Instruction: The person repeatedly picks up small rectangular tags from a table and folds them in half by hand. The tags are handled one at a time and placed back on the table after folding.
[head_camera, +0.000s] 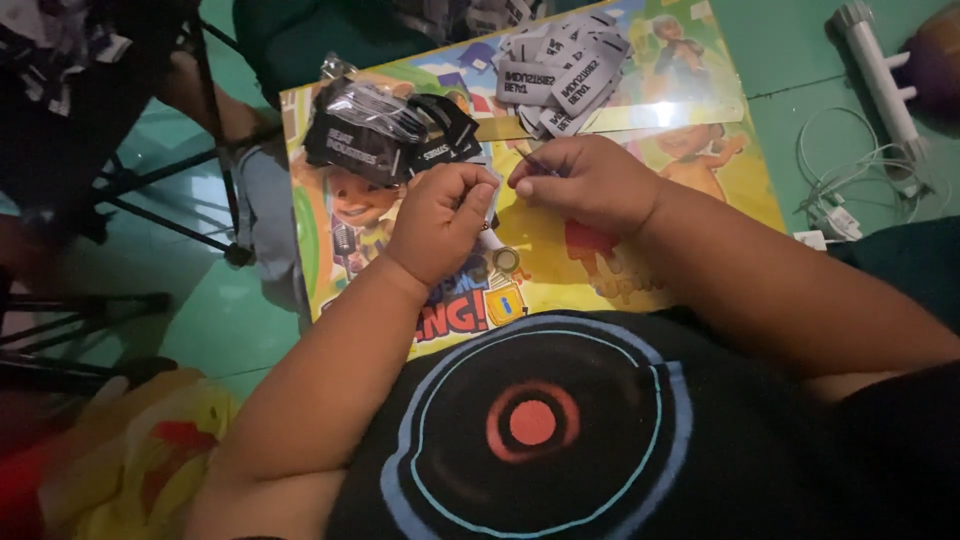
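Two hands close together here: our left hand (440, 222) is curled into a fist, pinching something too small to make out, and our right hand (585, 180) pinches a thin dark thread or needle (532, 161). Looks like we're mid-threading over the colourful cartoon board (600, 265). Next move needs steady fingertips. Grey labels (562, 70) and black bagged labels (385, 130) sit piled just beyond.

Whatever the right hand (585, 183) pinches is too small to tell.
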